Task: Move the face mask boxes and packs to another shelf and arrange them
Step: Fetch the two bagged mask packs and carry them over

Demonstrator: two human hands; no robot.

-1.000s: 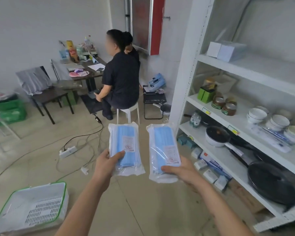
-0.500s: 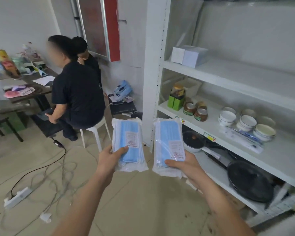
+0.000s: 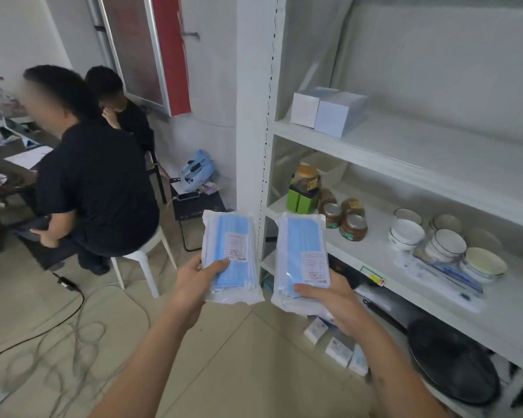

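Two sealed packs of blue masks are held upright, side by side and just apart, in front of a white rack. The left pack (image 3: pixel 231 257) is pinched near its lower end by the left hand (image 3: pixel 197 282), thumb laid across the front. The right pack (image 3: pixel 302 263) is gripped the same way by the right hand (image 3: pixel 329 300). Each pack's long axis runs from six to twelve o'clock.

Two white boxes (image 3: pixel 326 111) are seen on the upper shelf (image 3: pixel 420 152), at about one o'clock from the right hand and well apart from it. The bare stretch of that shelf lies beside them towards three o'clock. The right hand is judged the nearer to the rack, so its pack would likely be placed first, carried up and across.
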